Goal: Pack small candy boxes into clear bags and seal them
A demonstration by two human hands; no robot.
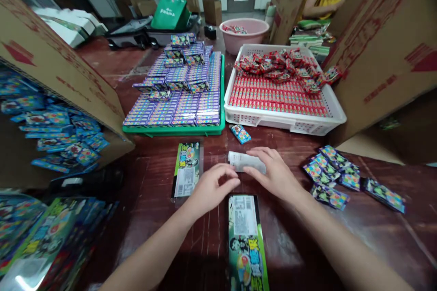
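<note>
Pale printed pkt [241, 162], 1 pc: lies flat btwn the hands, fwd of fingertips on L side, partly under R hand.
L to R:
– Blue pkts [56, 132], qty n/k, in open carton [68, 63].
– Green/blk pouch [186, 175], 1, just L of L hand.
– L hand [218, 186]: half-curled, thumb & index parted, nr pkt's L end; contact unclear.
– 2nd pouch [246, 241], 1, nr side of pkt.
– R hand [273, 170]: thumb nr edge, fingers far edge; can't tell if gripping.
– Loose pkts [327, 175], pile, R of R hand.
</note>
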